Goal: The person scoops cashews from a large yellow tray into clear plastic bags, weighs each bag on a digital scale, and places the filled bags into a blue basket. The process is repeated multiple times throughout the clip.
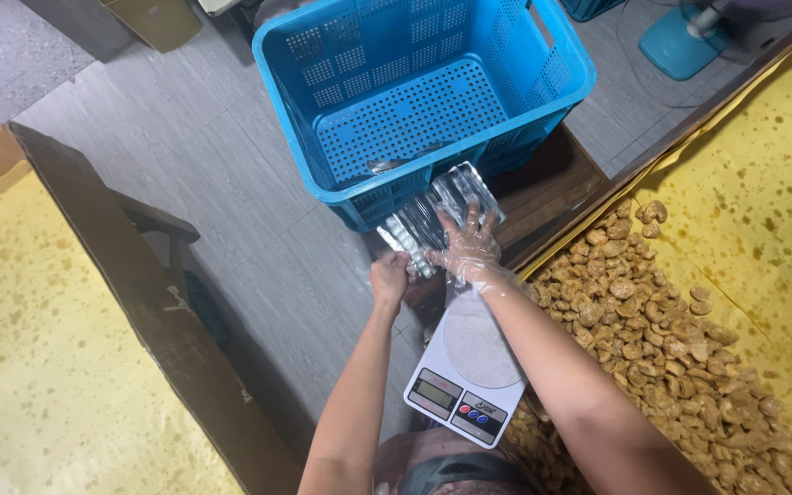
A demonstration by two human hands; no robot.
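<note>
A clear plastic clamshell container (439, 214) is held in the air just in front of the blue plastic crate (433, 101). My right hand (469, 249), in a thin clear glove, is spread flat on the container. My left hand (390, 278), bare, pinches its lower left edge. Below my hands, a white digital kitchen scale (467, 371) has a bare round platform.
A heap of brown fried snack pieces (653, 321) lies on yellow oil-stained paper (763, 183) at the right. A second yellow-papered surface (38, 367) with a dark wooden edge fills the left. Grey floor lies between. A teal fan base (685, 41) stands at the top right.
</note>
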